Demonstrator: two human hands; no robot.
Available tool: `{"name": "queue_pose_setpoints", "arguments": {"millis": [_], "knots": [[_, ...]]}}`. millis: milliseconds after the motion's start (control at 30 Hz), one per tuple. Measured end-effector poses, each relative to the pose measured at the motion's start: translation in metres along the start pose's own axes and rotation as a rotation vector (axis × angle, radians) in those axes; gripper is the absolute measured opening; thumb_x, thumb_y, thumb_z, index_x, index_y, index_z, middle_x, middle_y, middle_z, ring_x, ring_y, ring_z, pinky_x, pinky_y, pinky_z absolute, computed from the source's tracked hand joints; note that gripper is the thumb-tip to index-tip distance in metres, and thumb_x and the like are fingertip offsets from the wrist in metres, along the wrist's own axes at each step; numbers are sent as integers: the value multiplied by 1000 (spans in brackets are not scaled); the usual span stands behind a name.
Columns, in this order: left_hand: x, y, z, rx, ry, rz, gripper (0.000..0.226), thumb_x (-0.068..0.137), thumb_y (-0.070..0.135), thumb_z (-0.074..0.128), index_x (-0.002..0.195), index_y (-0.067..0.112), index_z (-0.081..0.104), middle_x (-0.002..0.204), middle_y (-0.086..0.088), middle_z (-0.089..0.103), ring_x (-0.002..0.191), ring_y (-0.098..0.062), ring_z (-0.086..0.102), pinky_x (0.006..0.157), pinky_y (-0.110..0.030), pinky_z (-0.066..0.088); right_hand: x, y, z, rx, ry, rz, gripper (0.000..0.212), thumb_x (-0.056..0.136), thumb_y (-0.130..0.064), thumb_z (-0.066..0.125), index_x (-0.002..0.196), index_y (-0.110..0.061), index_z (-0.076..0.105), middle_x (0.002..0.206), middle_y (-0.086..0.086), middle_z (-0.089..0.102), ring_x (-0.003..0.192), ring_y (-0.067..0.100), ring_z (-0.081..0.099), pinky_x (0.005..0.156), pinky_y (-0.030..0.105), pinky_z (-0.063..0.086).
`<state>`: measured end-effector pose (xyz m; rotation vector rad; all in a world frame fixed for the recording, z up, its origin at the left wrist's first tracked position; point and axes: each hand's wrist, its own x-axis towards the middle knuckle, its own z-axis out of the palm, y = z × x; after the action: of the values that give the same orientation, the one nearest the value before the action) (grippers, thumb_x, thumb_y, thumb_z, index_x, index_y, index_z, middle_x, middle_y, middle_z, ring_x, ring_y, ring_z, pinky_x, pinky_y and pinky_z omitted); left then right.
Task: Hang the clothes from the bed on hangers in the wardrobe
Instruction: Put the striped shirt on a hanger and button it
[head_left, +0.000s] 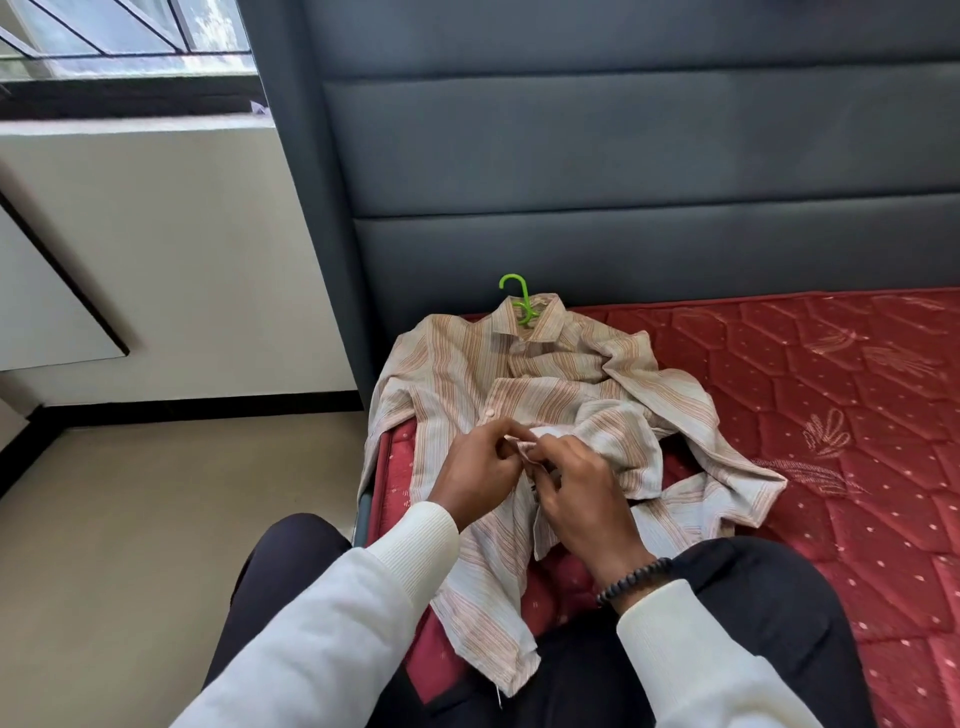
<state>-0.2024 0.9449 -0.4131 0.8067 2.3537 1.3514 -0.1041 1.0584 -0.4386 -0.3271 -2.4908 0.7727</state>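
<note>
A striped beige and pale shirt (561, 374) lies flat on the red mattress (831, 395), its collar toward the headboard. A green hanger (521, 300) sits inside the collar, with only its hook showing. My left hand (475, 467) and my right hand (576, 491) meet at the middle of the shirt front. Both pinch the two edges of the placket together, just below a white button. The lower hem drapes over the bed's edge onto my lap. The right sleeve lies crumpled to the right.
A dark grey padded headboard (623, 171) rises behind the bed. Left of the bed are beige floor (156, 519), a cream wall (182, 260) and a window (124, 41). My legs in dark trousers (753, 613) rest at the mattress edge. No wardrobe is in view.
</note>
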Motion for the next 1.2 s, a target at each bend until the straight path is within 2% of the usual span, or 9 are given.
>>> {"name": "queue_pose_setpoints", "arguments": {"millis": [100,233,300,433,600,767,967,1067,1200], "knots": [[8,-5,-6,-131,-94,-40,30,80,1,63,93,27,71,68,2,68,70,-18,69,81,-44,60,0,-2,1,-26,-10,-23,11,93,-19,65,101,-23,58,92,-6,58,85,12,56,74,28,49],[11,-4,-13,-99,-246,37,49,85,-5,57,114,32,72,74,2,66,76,-17,66,79,-30,57,2,-2,0,-14,-1,-19,12,88,-21,68,96,-23,58,88,-9,54,81,8,54,72,24,49],[12,-2,-16,38,-258,70,37,90,3,58,114,28,72,87,3,73,86,-19,69,84,-30,57,2,-3,-2,-12,12,-22,12,88,-19,70,95,-22,60,88,-9,55,80,7,55,72,21,49],[6,-1,-16,301,-226,164,11,98,25,57,96,19,66,84,1,69,84,-19,65,74,-29,47,4,-2,-6,5,80,-6,15,86,-13,73,86,-20,60,84,-8,56,73,6,54,68,15,46],[-2,-8,-6,274,-129,311,19,102,25,51,91,12,58,77,7,57,71,-14,53,66,-25,36,3,-1,-4,34,141,30,13,85,-13,76,87,-20,65,83,-9,58,71,1,55,69,5,43],[-2,-8,-3,291,-158,312,23,104,27,46,85,13,50,76,2,56,70,-18,51,67,-34,40,2,0,-1,14,199,21,15,85,-14,77,81,-19,63,78,-8,58,67,5,54,65,7,42],[-5,6,-7,276,-181,347,27,104,18,45,79,29,44,74,13,52,67,-7,48,67,-26,34,3,-5,-1,33,237,130,20,88,-18,70,84,-22,51,81,-10,48,68,5,50,55,18,44],[-6,7,-4,139,-202,227,21,104,29,46,88,24,59,102,-6,69,91,-19,60,77,-24,44,3,-7,-5,-71,223,111,24,88,-18,66,85,-24,43,81,-11,44,64,9,46,52,22,42],[-3,-4,1,-247,-95,-85,14,88,42,62,83,30,67,80,6,69,75,-12,65,79,-43,55,2,-12,-3,-130,36,46,13,93,-22,59,94,-28,48,94,-12,48,79,8,52,65,28,52]]}}
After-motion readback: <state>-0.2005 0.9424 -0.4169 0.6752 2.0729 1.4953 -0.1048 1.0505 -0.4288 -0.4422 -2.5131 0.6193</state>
